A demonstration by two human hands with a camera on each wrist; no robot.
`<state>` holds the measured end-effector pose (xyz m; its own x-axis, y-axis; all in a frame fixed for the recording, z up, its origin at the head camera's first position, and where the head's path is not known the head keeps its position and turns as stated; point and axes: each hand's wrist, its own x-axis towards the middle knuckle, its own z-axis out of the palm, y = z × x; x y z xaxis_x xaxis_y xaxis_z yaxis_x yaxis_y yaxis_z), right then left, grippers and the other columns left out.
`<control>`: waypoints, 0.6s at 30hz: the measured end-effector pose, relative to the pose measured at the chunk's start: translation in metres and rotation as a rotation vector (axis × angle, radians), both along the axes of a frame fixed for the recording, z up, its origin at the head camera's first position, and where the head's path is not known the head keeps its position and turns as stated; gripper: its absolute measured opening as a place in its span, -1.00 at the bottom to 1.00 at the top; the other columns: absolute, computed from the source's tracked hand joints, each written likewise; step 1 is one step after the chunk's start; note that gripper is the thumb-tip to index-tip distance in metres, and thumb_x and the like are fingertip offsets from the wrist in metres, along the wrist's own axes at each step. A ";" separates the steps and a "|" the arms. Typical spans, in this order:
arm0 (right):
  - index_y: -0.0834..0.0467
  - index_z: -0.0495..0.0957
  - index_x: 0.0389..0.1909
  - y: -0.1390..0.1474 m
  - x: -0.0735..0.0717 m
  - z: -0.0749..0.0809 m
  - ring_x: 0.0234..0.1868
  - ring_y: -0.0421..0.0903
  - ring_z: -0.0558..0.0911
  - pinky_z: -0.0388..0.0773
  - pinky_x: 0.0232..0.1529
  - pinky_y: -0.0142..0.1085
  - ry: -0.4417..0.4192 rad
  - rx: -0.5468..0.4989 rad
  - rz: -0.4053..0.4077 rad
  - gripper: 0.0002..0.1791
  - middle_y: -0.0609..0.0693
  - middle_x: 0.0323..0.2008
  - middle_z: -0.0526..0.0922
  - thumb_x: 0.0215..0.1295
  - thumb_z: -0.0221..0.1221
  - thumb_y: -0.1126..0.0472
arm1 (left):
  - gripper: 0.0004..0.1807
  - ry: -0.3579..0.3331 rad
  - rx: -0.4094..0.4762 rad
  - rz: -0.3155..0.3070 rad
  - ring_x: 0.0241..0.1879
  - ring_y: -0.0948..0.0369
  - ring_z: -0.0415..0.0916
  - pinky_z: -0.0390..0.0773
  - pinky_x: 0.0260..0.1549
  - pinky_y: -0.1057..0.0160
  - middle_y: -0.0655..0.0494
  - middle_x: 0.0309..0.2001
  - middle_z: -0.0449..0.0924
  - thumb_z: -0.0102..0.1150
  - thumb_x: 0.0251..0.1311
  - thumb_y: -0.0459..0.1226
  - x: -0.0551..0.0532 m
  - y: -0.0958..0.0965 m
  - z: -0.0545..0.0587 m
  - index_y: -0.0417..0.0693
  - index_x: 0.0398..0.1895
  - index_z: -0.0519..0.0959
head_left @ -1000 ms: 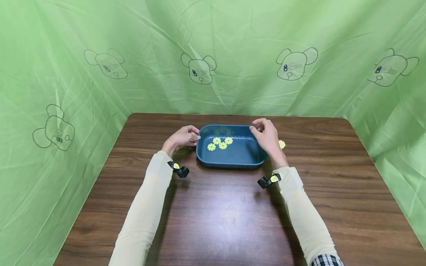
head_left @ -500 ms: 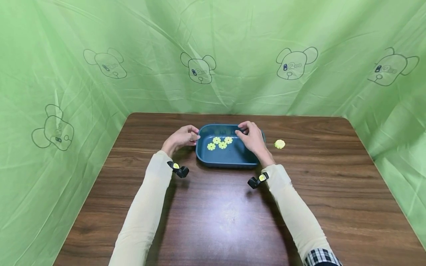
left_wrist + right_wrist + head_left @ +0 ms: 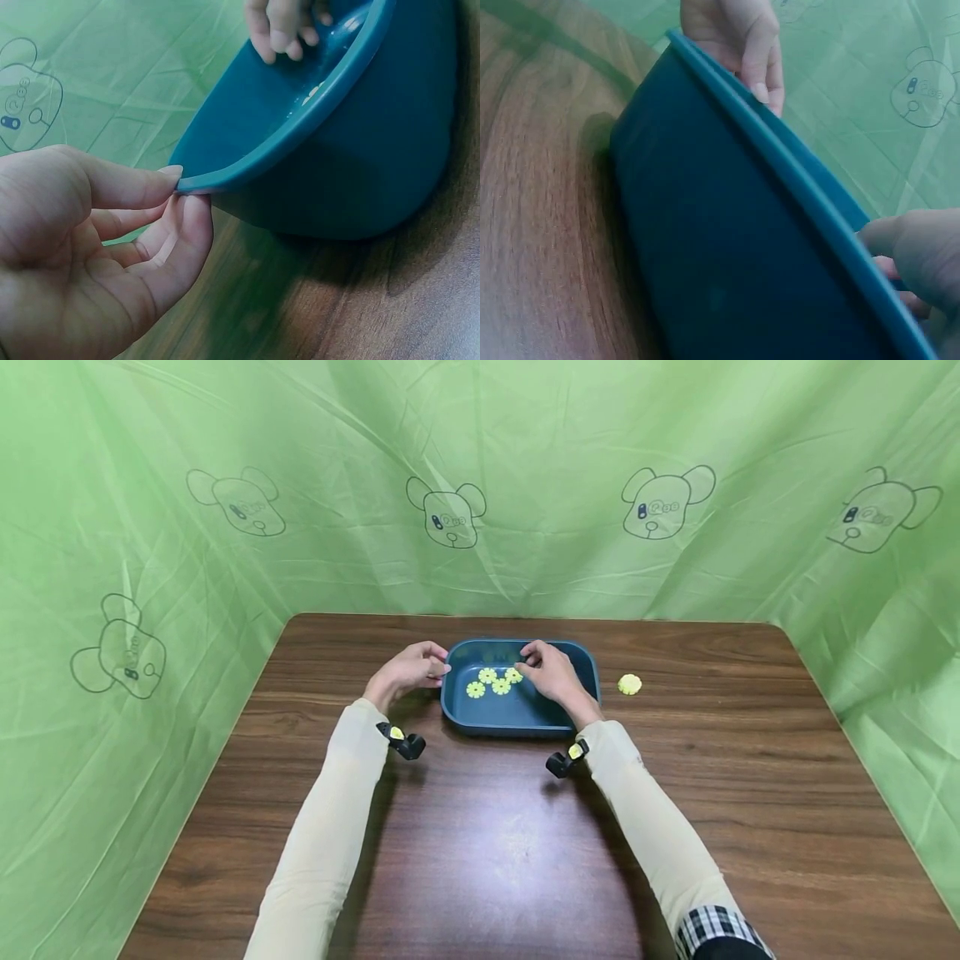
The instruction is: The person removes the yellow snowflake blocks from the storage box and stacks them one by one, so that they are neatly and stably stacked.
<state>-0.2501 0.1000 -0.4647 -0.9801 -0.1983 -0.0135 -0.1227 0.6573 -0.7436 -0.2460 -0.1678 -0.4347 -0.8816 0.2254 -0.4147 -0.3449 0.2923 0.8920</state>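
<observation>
1. One blue basin sits toward the far side of the wooden table, mouth up; I log its long axis as left-right, roughly parallel to the table's far edge.
2. Four yellow flower-shaped pieces lie flat and close together in its left half; round outlines.
3. Left hand: thumb and fingers pinch the rim at the basin's left end; my left wrist view shows the grip clearly.
4. Right hand: reaches in over the right half, fingers bent, tips pointing left beside the rightmost piece. I can't tell whether they grasp anything.
5. Another yellow piece, scalloped edge, rests on the table just right of the basin.
6. Pale sleeves on both arms, plaid cuff at lower right; green curtain behind.
</observation>
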 end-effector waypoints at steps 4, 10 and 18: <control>0.10 0.49 0.06 -0.002 -0.001 -0.001 -0.17 0.00 0.54 0.49 -0.15 -0.16 -0.043 0.081 0.023 -0.64 0.07 -0.15 0.58 0.32 0.18 0.05 | -0.63 0.000 0.001 0.000 -0.33 0.20 0.44 0.46 0.14 -0.06 -0.02 -0.21 0.39 0.06 0.27 -0.43 -0.001 0.000 0.000 -0.28 0.11 0.28; 0.05 0.48 0.16 -0.004 -0.002 -0.003 -0.10 0.04 0.54 0.49 -0.10 -0.08 -0.065 0.206 0.101 -0.59 0.11 -0.11 0.58 0.34 0.16 0.05 | -0.62 -0.005 0.001 0.002 -0.32 0.18 0.43 0.47 0.12 -0.03 -0.03 -0.20 0.38 0.05 0.27 -0.43 0.000 0.000 0.000 -0.29 0.12 0.27; 0.02 0.49 0.19 -0.007 -0.001 -0.005 0.03 0.07 0.41 0.39 0.08 -0.04 -0.055 0.365 0.148 -0.58 0.14 -0.02 0.49 0.33 0.17 0.06 | -0.60 -0.020 0.010 -0.008 -0.31 0.17 0.43 0.46 0.14 -0.03 -0.03 -0.20 0.37 0.04 0.28 -0.44 0.001 -0.001 0.003 -0.31 0.15 0.26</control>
